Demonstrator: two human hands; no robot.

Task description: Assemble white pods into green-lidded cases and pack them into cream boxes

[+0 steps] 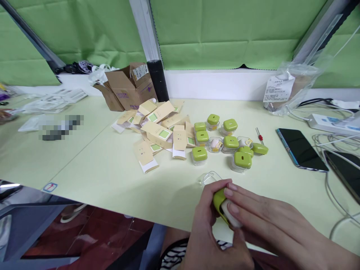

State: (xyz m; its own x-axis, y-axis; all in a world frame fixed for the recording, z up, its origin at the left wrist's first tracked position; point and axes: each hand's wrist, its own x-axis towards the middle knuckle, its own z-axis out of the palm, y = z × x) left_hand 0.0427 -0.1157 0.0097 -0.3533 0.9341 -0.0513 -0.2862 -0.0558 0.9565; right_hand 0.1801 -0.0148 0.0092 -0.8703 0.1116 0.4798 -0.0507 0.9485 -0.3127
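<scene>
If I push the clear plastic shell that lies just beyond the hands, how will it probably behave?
The clear plastic shell is probably light, since its walls look thin. It seems rather stiff, as it holds its rounded shape. Its glossy highlights suggest it may slide easily on the smooth tabletop.

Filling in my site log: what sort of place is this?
Probably a workshop bench for hand assembly or packing: small green-lidded cases stand grouped together, a heap of small cartons lies beside them, and an opened cardboard box sits behind that heap.
</scene>
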